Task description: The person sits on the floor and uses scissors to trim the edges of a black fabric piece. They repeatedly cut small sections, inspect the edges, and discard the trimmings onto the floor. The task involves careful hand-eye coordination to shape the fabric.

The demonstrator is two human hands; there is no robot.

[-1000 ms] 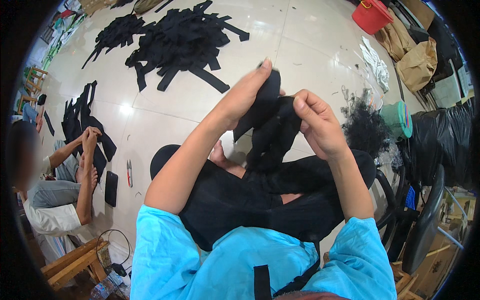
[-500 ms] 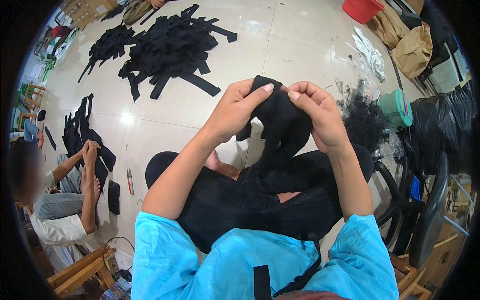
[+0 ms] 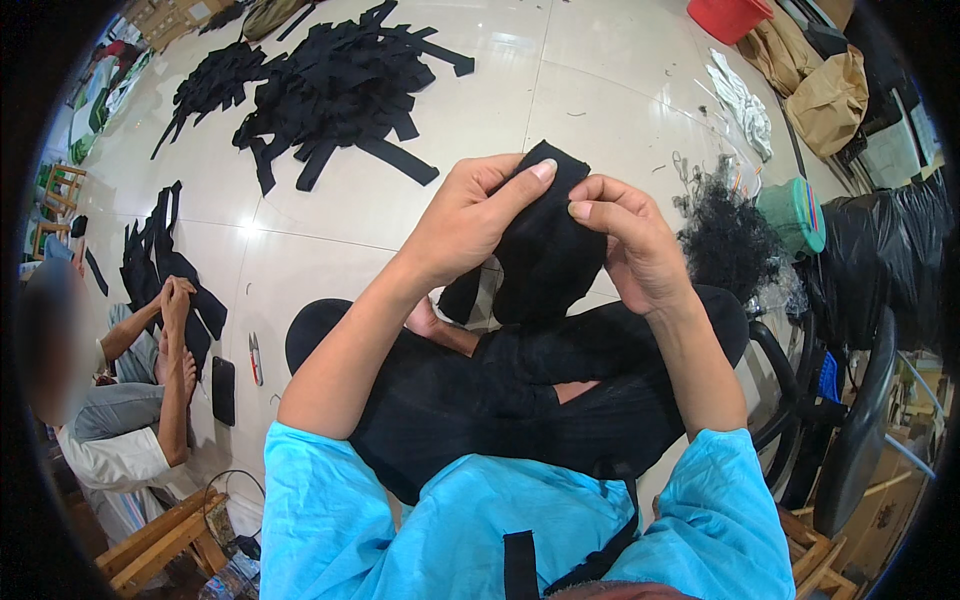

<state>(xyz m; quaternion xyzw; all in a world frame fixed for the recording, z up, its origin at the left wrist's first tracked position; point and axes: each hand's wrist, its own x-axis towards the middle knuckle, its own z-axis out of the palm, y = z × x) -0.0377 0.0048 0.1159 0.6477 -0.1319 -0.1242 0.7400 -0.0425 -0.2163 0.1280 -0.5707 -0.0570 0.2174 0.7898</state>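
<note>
In front of me, above my crossed legs, is a black fabric strip (image 3: pixel 547 250), with its upper edge raised and its lower part hanging in folds. My left hand (image 3: pixel 480 212) grips the top of it, thumb pressed flat on the near face and the other fingers behind. At the strip's right edge my right hand (image 3: pixel 635 235) is closed, thumb and forefinger pinched together against the cloth. Whether a loose thread is in that pinch is too small to make out.
Piles of black strips (image 3: pixel 335 85) lie on the tiled floor ahead. To the left another person (image 3: pixel 130 400) sits near small scissors (image 3: pixel 255 360) and a phone (image 3: pixel 223 391). Tangled black thread (image 3: pixel 728 240), a green tub (image 3: pixel 790 217) and a black chair (image 3: pixel 858 430) are at the right.
The fabric's top has been straightened and turned flatter between my hands. My right hand has shifted slightly down and left along its edge; my left keeps its grip.
</note>
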